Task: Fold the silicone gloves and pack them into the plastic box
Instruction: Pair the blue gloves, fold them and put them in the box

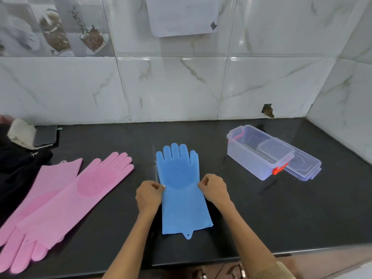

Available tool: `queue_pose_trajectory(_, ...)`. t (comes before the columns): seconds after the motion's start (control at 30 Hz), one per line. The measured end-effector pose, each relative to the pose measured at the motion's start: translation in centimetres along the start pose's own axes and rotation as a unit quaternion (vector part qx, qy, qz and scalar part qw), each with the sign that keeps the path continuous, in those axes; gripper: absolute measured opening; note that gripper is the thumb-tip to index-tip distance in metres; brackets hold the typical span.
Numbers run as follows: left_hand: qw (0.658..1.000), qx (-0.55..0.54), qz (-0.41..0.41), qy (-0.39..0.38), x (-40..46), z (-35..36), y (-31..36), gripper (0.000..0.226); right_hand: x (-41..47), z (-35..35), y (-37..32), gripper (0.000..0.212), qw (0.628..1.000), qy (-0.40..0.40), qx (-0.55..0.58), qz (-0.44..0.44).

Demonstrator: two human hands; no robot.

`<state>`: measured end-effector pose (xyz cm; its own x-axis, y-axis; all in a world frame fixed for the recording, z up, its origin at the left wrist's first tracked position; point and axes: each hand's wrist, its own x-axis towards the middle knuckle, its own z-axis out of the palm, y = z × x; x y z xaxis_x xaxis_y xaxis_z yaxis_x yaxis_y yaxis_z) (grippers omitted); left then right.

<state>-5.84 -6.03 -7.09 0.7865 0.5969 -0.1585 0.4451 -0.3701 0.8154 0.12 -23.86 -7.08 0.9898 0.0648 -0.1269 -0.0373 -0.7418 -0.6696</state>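
Observation:
A blue silicone glove point(182, 190) lies flat on the black counter, fingers pointing to the wall, cuff toward me. My left hand point(149, 196) pinches its left edge at the wrist. My right hand point(214, 188) pinches the right edge at the same height. Two pink silicone gloves point(66, 198) lie overlapped at the left, one with fingers toward the wall, the other with fingers toward the counter's front edge. The clear plastic box point(255, 158) with orange latches stands open at the right, a small clear insert inside it.
The box's clear lid point(304, 166) lies against the box's right side. Dark cloth point(18, 170), a pale rag point(22, 133) and a dark flat object point(45, 135) sit at the far left. Tiled walls close the back and right. The counter's front edge point(201, 258) runs below the blue glove.

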Motion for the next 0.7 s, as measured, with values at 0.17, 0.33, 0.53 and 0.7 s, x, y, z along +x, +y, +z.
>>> queue_pose_trajectory(0.17,0.999,0.022,0.030,0.030,0.3,0.5,-0.5,0.010,0.2,0.0,0.5,0.008,1.000,0.007,-0.002,-0.015)
queue_pose_trajectory(0.33,0.981,0.083,0.178,0.012,0.1,-0.1,-1.7,0.005,0.7,-0.5,1.0,0.009,0.998,-0.025,0.041,-0.050)
queue_pose_trajectory(0.53,0.907,0.244,0.338,-0.055,0.7,-2.0,-3.3,0.020,1.4,-0.9,1.2,0.007,0.994,-0.068,0.063,-0.056)
queue_pose_trajectory(0.7,0.853,0.307,0.407,-0.110,1.7,-3.3,-3.5,0.026,2.3,-1.5,1.3,0.005,0.988,-0.092,0.005,-0.121)
